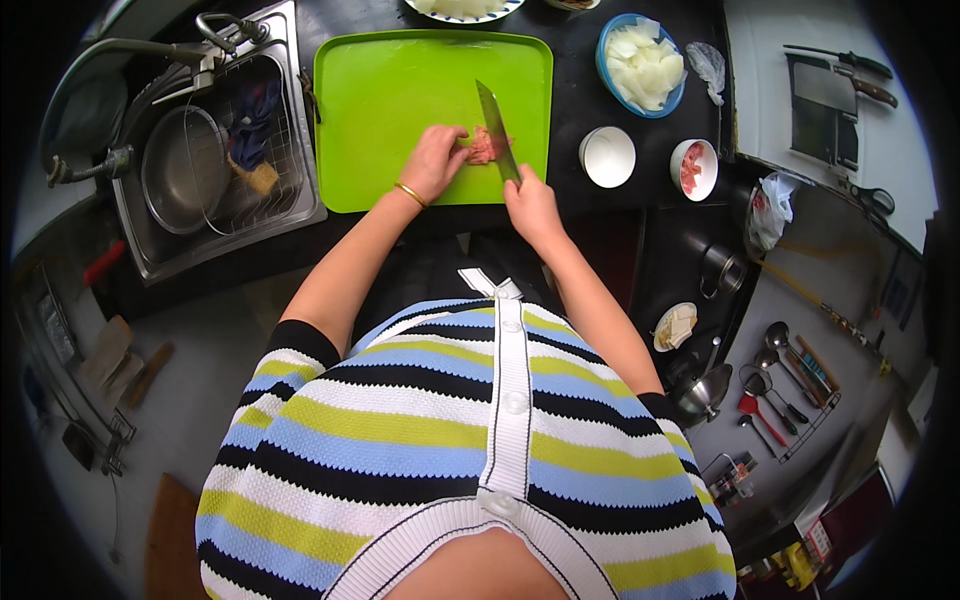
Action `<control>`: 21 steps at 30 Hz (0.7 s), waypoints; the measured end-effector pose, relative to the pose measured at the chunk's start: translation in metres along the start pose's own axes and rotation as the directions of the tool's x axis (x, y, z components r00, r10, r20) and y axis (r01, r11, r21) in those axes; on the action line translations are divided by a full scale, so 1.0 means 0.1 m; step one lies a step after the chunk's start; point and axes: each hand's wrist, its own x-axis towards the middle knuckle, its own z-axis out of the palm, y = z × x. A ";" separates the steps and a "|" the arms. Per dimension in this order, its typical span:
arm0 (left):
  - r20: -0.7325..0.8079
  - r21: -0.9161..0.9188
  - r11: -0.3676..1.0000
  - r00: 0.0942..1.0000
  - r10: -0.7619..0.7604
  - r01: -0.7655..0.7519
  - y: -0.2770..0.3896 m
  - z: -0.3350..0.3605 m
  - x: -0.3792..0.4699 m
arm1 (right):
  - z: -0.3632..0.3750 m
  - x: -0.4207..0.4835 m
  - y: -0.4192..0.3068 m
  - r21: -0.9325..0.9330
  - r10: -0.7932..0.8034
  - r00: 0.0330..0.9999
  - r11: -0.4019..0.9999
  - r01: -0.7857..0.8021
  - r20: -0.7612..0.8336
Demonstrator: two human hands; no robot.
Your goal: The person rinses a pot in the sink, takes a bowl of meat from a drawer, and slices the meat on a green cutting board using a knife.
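Note:
A pink heap of raw meat (480, 148) lies on a bright green cutting board (390, 90). My left hand (433, 163), a gold bangle at its wrist, holds the meat's left edge with bent fingertips. In my right hand (534, 204) is the handle of a kitchen knife, mostly hidden by the fingers. The broad knife blade (491, 120) points away from me and crosses the meat's right part, with a bit of pink showing beyond it. Whether the edge touches the board I cannot tell.
Left of the board is a steel sink (307, 180) with a metal bowl (169, 169) and dark cloth (253, 124). To the right stand a blue bowl of pale vegetable slices (643, 64), a white bowl (607, 157) and a small bowl with meat (691, 169). Knives (825, 86) hang farther right.

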 end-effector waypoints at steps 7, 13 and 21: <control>-0.070 0.088 0.996 0.997 0.017 -0.011 0.09 0.08 0.02 | -0.10 -0.08 0.00 -0.182 -0.055 0.990 0.980 0.077 0.126; -0.085 0.095 0.994 0.995 -0.050 0.058 0.08 0.15 0.01 | 0.00 0.01 0.07 -0.185 -0.005 0.984 0.982 0.038 0.176; -0.049 0.056 0.998 0.999 -0.013 0.016 0.03 0.08 -0.01 | 0.21 0.07 0.03 -0.169 -0.015 0.997 0.985 0.028 0.075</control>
